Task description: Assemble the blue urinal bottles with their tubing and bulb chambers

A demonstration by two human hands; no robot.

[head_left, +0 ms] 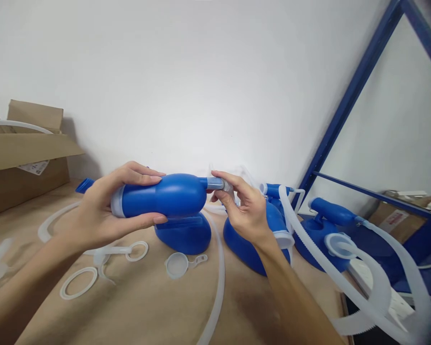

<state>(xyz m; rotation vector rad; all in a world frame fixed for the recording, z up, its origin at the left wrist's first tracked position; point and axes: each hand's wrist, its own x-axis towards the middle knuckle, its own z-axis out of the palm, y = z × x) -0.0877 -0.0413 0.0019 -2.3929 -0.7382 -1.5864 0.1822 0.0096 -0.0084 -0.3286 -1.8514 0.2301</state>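
My left hand (111,201) is wrapped round the wide end of a blue bottle-shaped plastic part (179,194), held level with a whitish ring at its left end. A narrow neck points right and meets a clear connector (215,183). My right hand (242,203) pinches the connector's right side, where a translucent hose end shows between thumb and fingers. Behind and below the held part stands a blue rounded base (183,235). Another blue base (246,247) with a white-rimmed opening sits under my right hand. A translucent hose (219,287) runs down the table.
Loose translucent rings (78,297) and a round cap (176,265) lie on the brown table (147,316). At left is a cardboard box (25,177). More blue units (318,237) with corrugated hoses (330,273) are at right, near a blue metal frame (348,108).
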